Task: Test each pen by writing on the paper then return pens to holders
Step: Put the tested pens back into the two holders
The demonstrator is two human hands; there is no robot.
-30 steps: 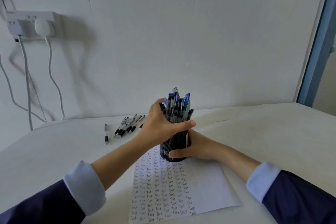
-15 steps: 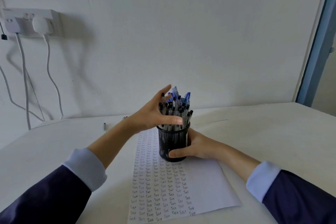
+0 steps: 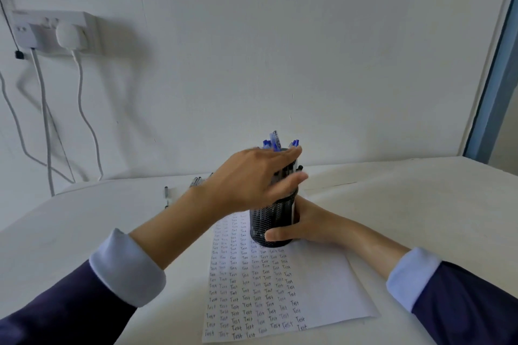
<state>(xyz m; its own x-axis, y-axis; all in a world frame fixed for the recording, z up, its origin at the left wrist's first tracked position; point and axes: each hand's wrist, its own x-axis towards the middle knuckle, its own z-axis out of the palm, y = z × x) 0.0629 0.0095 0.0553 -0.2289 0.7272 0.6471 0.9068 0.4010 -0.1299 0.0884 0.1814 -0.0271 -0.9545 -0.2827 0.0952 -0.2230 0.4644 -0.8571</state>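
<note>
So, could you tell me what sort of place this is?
Probably a plain office or study room: a white table against a plain wall, a wall socket with cables plugged in, and a mesh pen holder on handwritten test paper.
</note>
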